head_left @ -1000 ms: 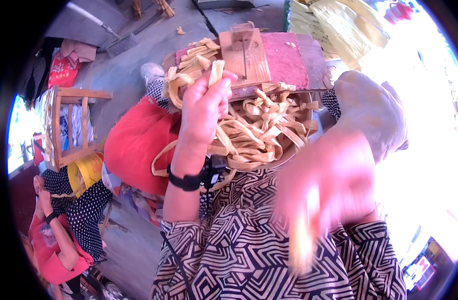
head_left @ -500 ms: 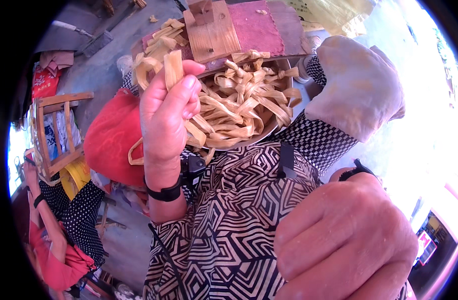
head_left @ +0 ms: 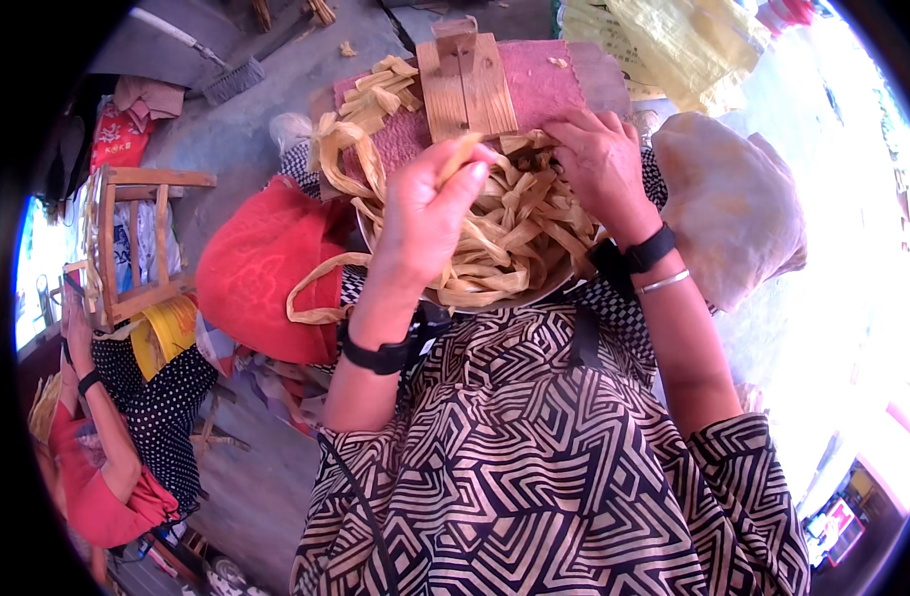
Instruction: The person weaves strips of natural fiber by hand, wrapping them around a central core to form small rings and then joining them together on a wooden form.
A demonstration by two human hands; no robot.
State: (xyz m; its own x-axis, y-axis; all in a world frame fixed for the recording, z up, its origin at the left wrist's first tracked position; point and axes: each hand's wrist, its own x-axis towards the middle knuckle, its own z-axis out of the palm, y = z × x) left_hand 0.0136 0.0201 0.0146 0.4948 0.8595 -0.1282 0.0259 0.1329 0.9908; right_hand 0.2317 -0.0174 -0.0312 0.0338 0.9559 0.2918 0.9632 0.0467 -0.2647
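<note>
Your left hand (head_left: 430,214) is raised just above the near rim of the bowl (head_left: 495,296), fingers curled closed around one tan strip (head_left: 457,157), whose free end pokes up past your fingertips. A black wristband (head_left: 378,355) circles that wrist. Your right hand (head_left: 602,164) rests at the far right side of the bowl, palm down, fingers bent into the heap of strips (head_left: 520,223); whether they have closed on any one strip you cannot tell, since the tips are buried. That wrist carries a black band (head_left: 646,250) and a thin silver bangle (head_left: 666,283).

The bowl sits in your lap against your black-and-white patterned garment (head_left: 534,467), and the tan strips fill it, some trailing over its left rim. Just beyond the bowl lies a pink board (head_left: 544,84) with a small wooden block (head_left: 467,84) on it; more cut strips (head_left: 376,89) are stacked at the board's left end. Left of the bowl, touching it, is a red cloth bundle (head_left: 261,273). Right of the bowl is a pale stuffed sack (head_left: 728,204). Well to the left of the bowl stands a small wooden chair (head_left: 132,243), and below it another person (head_left: 117,437) in red and dotted dark clothing sits on the floor.
</note>
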